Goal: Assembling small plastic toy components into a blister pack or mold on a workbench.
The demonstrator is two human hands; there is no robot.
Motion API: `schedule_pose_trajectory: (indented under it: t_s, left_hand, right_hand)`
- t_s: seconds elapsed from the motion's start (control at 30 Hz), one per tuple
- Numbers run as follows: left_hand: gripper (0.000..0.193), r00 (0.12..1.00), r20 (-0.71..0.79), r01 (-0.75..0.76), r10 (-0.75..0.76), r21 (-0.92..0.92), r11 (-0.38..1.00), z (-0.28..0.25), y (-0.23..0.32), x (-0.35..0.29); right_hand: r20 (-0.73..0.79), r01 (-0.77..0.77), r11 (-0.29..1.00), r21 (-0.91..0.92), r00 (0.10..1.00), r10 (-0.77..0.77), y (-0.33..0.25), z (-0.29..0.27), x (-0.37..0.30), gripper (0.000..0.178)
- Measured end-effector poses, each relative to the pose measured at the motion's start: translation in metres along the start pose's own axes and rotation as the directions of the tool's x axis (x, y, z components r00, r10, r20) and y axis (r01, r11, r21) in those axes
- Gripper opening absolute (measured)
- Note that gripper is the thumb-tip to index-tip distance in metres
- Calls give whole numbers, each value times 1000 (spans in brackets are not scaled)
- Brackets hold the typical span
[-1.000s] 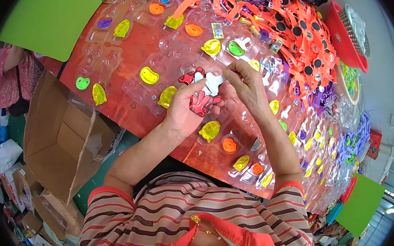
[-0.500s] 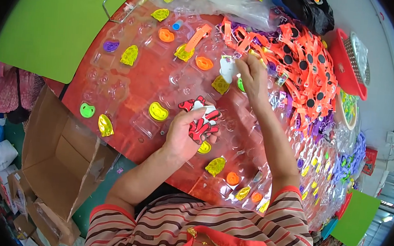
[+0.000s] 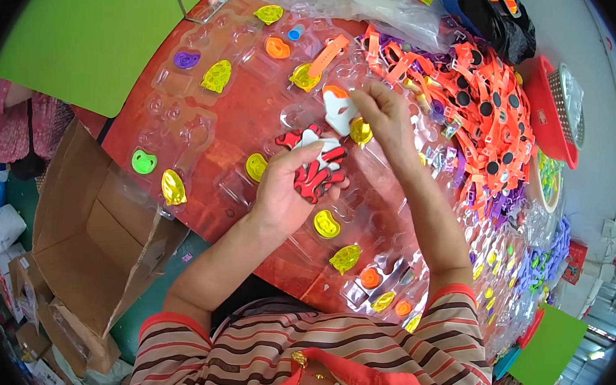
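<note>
Over the near part of the red table (image 3: 209,210), a stack of red-and-black pieces (image 3: 316,182) with some white showing is held in the left hand (image 3: 279,194). The palm is turned up, the thumb laid across the top of the stack and the fingers curled beneath it, so that it is clamped. The left forearm is slanted inward from the lower edge.

Just beyond, a white piece (image 3: 338,112) is pinched at its right edge by the right hand (image 3: 386,119), thumb and fingers brought together, knuckles uppermost, the wrist bent leftward. It is judged that one piece is being handled singly while the rest are stored in the other palm; the next move would call for a light edge grip and a steady angle over the clear trays (image 3: 175,128). Whether the tray beneath is touched cannot be told. A yellow piece (image 3: 361,131) is seen beside the white one, and an orange piece (image 3: 336,90) at its far edge.

Farther off, orange straps (image 3: 492,106) are heaped near a clear plastic bag (image 3: 352,0).
</note>
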State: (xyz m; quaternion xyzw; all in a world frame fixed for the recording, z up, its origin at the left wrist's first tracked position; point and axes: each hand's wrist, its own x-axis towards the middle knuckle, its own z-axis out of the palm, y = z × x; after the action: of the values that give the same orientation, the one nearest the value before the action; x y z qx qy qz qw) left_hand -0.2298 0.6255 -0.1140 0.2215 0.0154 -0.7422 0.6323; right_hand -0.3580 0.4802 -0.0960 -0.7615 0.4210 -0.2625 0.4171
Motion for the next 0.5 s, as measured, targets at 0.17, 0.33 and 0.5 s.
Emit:
schedule_pose_trajectory:
  t_s: [0.17,0.33,0.5]
  left_hand:
    - [27,998,36,-43,43,1,999,-3,-1,3]
    - [26,996,-31,-76,78,65,995,-12,-4,-2]
    - [27,995,-9,-101,103,150,983,-16,-5,0]
  right_hand:
    - [-34,5,990,137,999,0,-18,16,-21,17]
    - [-211,4,943,-334,974,-78,9,-12,17,20]
    - [-2,244,718,-653,946,-323,40,-28,53,21]
